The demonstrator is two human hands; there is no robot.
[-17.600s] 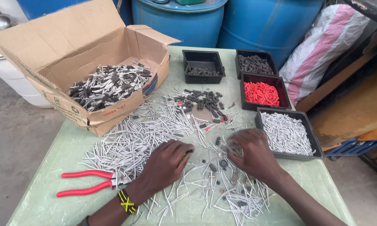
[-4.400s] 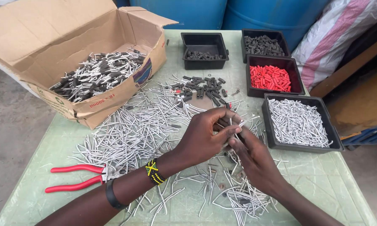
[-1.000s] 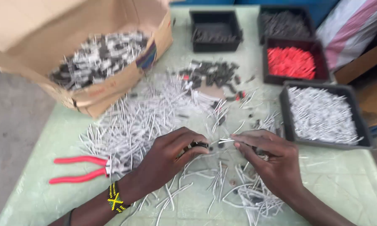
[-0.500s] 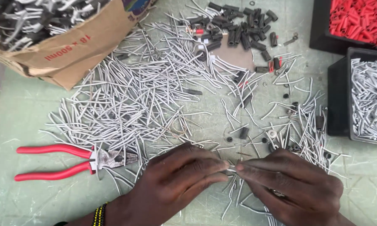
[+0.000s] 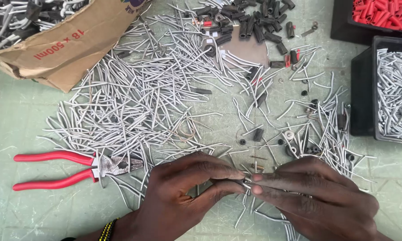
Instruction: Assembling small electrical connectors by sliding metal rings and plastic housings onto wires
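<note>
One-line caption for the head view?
Both hands, left hand and right hand, pinch a small piece over scattered grey wire pieces beside red-handled pliers.

Two hands are seen: a left hand and a right hand. One pair of red-handled pliers is counted. One cardboard box is shown. Two black trays are found at the right edge, one of grey wire pieces and one of red sleeves. The loose grey wire pieces are too many to be counted, probably several hundred. Roughly two dozen black sleeves are scattered at the top.
</note>
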